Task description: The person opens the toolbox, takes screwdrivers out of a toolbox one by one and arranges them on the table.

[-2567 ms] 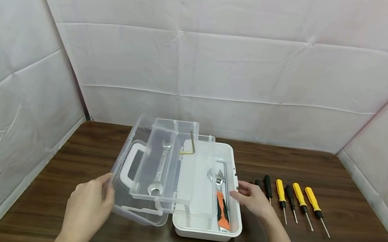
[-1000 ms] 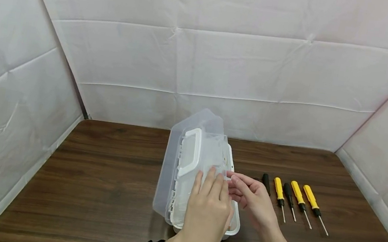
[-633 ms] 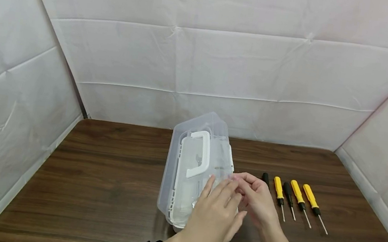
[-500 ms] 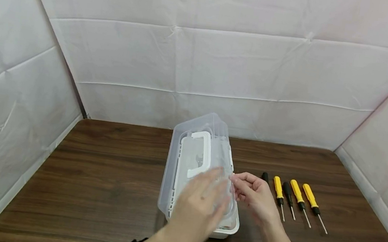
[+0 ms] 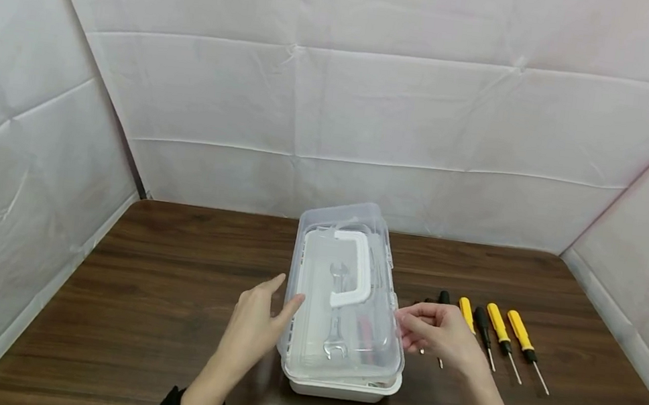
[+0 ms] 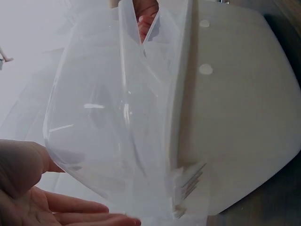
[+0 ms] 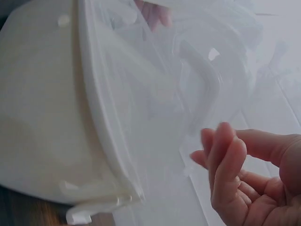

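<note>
A white toolbox base (image 5: 338, 392) stands on the table under its clear lid (image 5: 305, 362), which has a white handle (image 5: 364, 278). In the left wrist view a wedge-shaped gap shows below the lid, wider on the right side. My right hand (image 5: 436, 331) pinches the lid's right edge, fingers curled with the tips close together. By the left edge is my left hand (image 5: 255, 319), thumb and fingers spread; its thumb (image 6: 47, 160) lies at the lid's rim. Through the clear plastic show a double open-ended wrench (image 5: 337, 312) and a reddish shape (image 5: 367, 336).
To the right lie several screwdrivers, among them a yellow one (image 5: 520, 331), another yellow one (image 5: 499, 322) and a black one (image 5: 482, 323). Some are partly behind my right hand. A white latch (image 7: 80, 216) juts from the box. White sheeting (image 5: 335, 116) walls the wooden table.
The lid has swung from the left over onto the base. My left hand has lifted off its top and moved to the left edge; my right hand has stayed on the right side.
</note>
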The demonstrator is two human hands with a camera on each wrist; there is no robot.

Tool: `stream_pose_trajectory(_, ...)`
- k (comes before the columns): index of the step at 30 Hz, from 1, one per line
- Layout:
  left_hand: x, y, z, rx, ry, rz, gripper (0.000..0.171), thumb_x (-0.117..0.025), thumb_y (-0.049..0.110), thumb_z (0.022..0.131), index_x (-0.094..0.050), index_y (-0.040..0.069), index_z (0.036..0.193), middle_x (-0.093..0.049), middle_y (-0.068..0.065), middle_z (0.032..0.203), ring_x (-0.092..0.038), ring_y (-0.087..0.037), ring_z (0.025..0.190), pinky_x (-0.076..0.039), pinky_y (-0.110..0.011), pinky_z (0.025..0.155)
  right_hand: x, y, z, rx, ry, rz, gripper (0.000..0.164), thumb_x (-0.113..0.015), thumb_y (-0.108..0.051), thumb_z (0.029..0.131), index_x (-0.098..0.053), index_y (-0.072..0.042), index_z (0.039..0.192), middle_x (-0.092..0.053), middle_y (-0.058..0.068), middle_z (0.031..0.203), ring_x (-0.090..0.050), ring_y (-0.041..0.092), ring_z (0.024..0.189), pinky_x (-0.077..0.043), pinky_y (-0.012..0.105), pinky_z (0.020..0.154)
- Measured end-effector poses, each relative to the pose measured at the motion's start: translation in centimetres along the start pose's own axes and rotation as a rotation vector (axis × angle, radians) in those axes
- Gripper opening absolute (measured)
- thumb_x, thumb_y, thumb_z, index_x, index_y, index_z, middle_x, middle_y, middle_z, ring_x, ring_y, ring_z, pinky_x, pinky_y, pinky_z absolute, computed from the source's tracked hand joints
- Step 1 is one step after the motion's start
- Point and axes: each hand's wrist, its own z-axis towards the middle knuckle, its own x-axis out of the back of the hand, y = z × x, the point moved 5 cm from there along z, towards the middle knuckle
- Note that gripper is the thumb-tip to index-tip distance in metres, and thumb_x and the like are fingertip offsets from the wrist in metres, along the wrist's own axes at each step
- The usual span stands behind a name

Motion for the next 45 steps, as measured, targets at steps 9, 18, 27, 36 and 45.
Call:
stream_pose_trajectory(9,-1.3,0.0,-0.3,-0.023,0.018,-0.113,0.047,-0.059,0.025,0.085,-0.053,-0.014,0.111,-0.063,-0.022,0.096,-0.065,-0.022,0.070,-0.050,-0.022,0.055,0.0,0.7,0.1,-0.024,-0.009,-0.183,0.022,-0.054,-0.004,0.086,-0.059,0.016,0.094,-0.062,0.012,0.066,-0.061,0.021,0.053,-0.051,0.037,0.052)
stream_pose_trajectory(18,-2.0,0.7,-0.7,-0.101,0.101,0.016,0.043,-0.061,0.024,0.084,-0.057,-0.013,0.106,-0.063,-0.023,0.093,-0.064,-0.018,0.066,-0.050,-0.025,0.055,-1.0,0.9,-0.2,-0.078,0.051,-0.437,0.016,-0.051,0.000,0.086,-0.065,0.007,0.085,-0.057,0.004,0.056,-0.058,0.019,0.047,-0.049,0.033,0.047)
stream_pose_trajectory(27,-2.2,0.8,-0.7,-0.127,0.136,0.066,0.041,-0.062,0.022,0.082,-0.059,-0.013,0.103,-0.064,-0.022,0.087,-0.063,-0.018,0.064,-0.050,-0.026,0.054,-1.4,0.6,-0.5,-0.035,-0.001,-0.522,0.017,-0.049,0.000,0.086,-0.066,0.002,0.082,-0.053,0.002,0.051,-0.054,0.015,0.044,-0.046,0.028,0.044)
stream_pose_trajectory(36,-1.8,0.7,-0.8,-0.116,0.142,0.071,0.041,-0.062,0.024,0.083,-0.059,-0.012,0.103,-0.064,-0.021,0.089,-0.064,-0.019,0.065,-0.050,-0.028,0.056,0.0,0.8,1.2,-0.004,0.071,-0.608,0.029,-0.054,-0.004,0.086,-0.055,0.007,0.112,-0.063,0.010,0.083,-0.060,0.021,0.070,-0.048,0.029,0.057)
stream_pose_trajectory(45,-2.0,0.6,-1.0,-0.106,0.151,0.075,0.041,-0.061,0.024,0.083,-0.059,-0.011,0.104,-0.065,-0.020,0.088,-0.063,-0.018,0.065,-0.050,-0.027,0.055,0.0,3.2,5.2,0.106,-0.119,-0.679,0.083,-0.077,-0.018,0.067,-0.032,0.005,0.132,-0.043,0.025,0.126,-0.045,0.041,0.110,-0.043,0.047,0.080)
